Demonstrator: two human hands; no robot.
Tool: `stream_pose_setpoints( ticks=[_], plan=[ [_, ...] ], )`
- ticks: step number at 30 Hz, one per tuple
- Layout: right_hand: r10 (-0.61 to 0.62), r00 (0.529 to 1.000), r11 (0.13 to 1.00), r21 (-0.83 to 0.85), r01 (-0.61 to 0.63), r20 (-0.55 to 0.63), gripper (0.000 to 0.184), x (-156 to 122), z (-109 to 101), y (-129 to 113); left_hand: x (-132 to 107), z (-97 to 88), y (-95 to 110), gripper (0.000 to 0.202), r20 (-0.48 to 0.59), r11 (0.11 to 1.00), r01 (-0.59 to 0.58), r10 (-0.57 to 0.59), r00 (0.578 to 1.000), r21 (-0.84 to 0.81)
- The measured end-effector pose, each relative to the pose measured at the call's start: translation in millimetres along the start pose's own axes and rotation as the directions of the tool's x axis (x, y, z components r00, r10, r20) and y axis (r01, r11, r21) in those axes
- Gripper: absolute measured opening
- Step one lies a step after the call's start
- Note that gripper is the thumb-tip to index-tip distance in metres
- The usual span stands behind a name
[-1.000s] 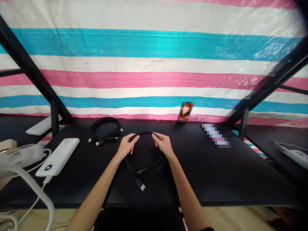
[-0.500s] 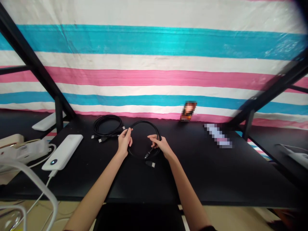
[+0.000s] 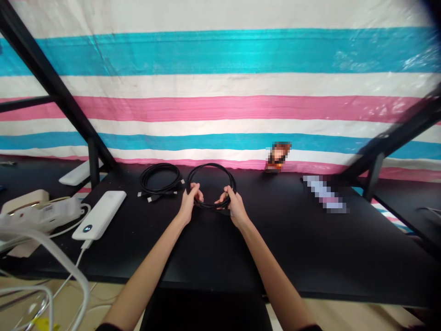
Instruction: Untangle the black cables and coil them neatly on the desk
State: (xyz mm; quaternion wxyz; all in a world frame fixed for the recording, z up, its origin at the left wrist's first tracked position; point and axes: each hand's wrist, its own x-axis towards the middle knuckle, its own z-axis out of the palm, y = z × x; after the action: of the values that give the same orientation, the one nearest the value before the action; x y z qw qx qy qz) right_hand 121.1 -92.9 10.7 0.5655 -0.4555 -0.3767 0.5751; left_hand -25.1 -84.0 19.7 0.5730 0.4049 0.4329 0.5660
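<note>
A black cable wound into a loop [image 3: 211, 169] lies toward the back of the black table [image 3: 310, 248]. My left hand [image 3: 190, 202] is closed on the loop's near left side. My right hand [image 3: 232, 204] is closed on its near right side. A second coiled black cable [image 3: 161, 179] with pale plugs rests just left of the loop, apart from both hands.
A white power bank [image 3: 100, 214] with a lit button and a white lead lies at the left. Further left are a white adapter [image 3: 51, 209] and another white slab [image 3: 78, 172]. Black frame struts [image 3: 51, 82] slant on both sides. A striped sheet hangs behind.
Both hands carried the looped cable away from me toward the back of the table, beside the other coil. The loop now lies flatter and tighter, its dangling plugs tucked in.
</note>
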Motion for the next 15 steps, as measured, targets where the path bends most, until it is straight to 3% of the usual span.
stream_pose_setpoints(
  ticks=[7,12,15],
  plan=[
    [-0.054,0.997,0.998,0.032,0.056,-0.053,0.048,1,-2,-6,-8,10.1,-19,0.038,0.091,0.992,0.061,-0.071,0.993,0.111],
    [-0.040,0.990,0.999,0.001,0.040,-0.134,0.037,5,-13,-9,-5,-0.3,-9,0.029,0.129,0.995,0.044,-0.056,0.990,0.092],
    [-0.050,0.971,0.998,-0.054,0.038,-0.234,0.043,7,-23,-13,-4,-5.2,-4,0.022,0.209,0.990,0.076,-0.100,0.973,0.117]
  ],
)
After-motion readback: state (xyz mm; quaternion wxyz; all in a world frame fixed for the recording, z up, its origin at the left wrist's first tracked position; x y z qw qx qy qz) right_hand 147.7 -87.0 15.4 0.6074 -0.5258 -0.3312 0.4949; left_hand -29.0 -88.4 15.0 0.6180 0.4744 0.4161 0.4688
